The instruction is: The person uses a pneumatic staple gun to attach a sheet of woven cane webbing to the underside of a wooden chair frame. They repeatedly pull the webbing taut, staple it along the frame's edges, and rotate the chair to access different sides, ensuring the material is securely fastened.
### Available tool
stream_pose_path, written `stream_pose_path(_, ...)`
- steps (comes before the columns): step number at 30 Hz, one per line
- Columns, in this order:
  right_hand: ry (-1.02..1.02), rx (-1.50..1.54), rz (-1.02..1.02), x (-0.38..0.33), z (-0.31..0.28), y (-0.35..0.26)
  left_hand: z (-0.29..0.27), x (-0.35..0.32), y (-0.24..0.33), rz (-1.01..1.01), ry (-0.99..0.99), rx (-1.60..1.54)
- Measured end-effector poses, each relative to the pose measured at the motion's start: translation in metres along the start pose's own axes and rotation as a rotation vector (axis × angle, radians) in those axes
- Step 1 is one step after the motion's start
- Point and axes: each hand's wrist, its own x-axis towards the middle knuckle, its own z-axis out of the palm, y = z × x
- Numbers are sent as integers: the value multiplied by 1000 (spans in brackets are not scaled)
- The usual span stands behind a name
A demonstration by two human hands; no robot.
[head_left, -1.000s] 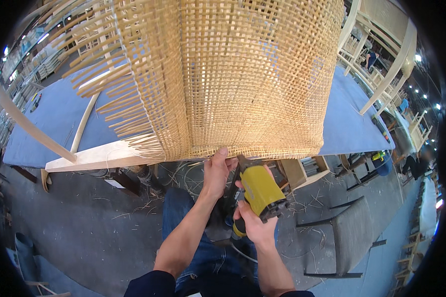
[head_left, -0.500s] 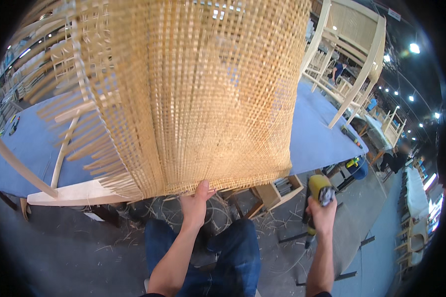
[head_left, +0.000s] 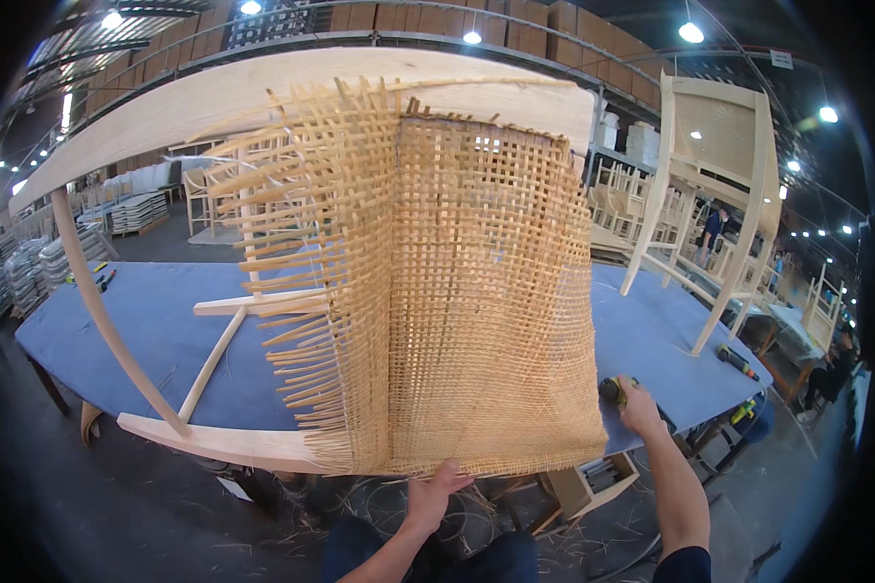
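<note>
A sheet of woven cane webbing (head_left: 491, 301) is stretched over a pale wooden chair frame (head_left: 199, 442), which lies on its side. Loose cane strands fringe the webbing's left side. My left hand (head_left: 433, 500) pinches the bottom edge of the webbing, thumb on top and fingers tucked beneath. To the right of the webbing, my right hand (head_left: 640, 408) is wrapped round a yellow-and-black staple gun (head_left: 612, 392), held near the table's front edge. Its lower part is hidden by the hand and arm.
The chair frame rests on a blue-covered table (head_left: 204, 335). Another wooden chair (head_left: 715, 175) stands at its right end, near a second power tool (head_left: 739, 362). Below the edge is an open wooden box (head_left: 588, 486). Cane scraps litter the floor. People work farther back.
My view has tilted up, showing the frame's top rail. My right hand has raised the staple gun from beside the table up to the webbing's right side. My left hand still pinches the bottom edge.
</note>
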Motion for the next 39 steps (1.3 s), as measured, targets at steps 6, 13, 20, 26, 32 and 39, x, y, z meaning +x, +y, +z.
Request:
stream_pose_path(6, 196, -105, -30, 10, 30, -12, -4, 1, -7, 3, -26, 10)
stream_pose_path(13, 381, -63, -29, 1, 36, -16, -3, 1, -9, 46, -15, 29)
stream_pose_path(20, 520, 38, -84, -11, 36, -19, -3, -2, 2, -59, -63, 37)
stream_pose_path(26, 550, 194, -147, -25, 52, -12, -1, -2, 9, -67, -59, 40)
stream_pose_path(32, 400, 123, -202, -66, 42, -16, 0, -4, 11, -75, -66, 37)
stream_pose_path(39, 602, 272, -154, -53, -132, -46, 1, -4, 9, -23, -103, 5)
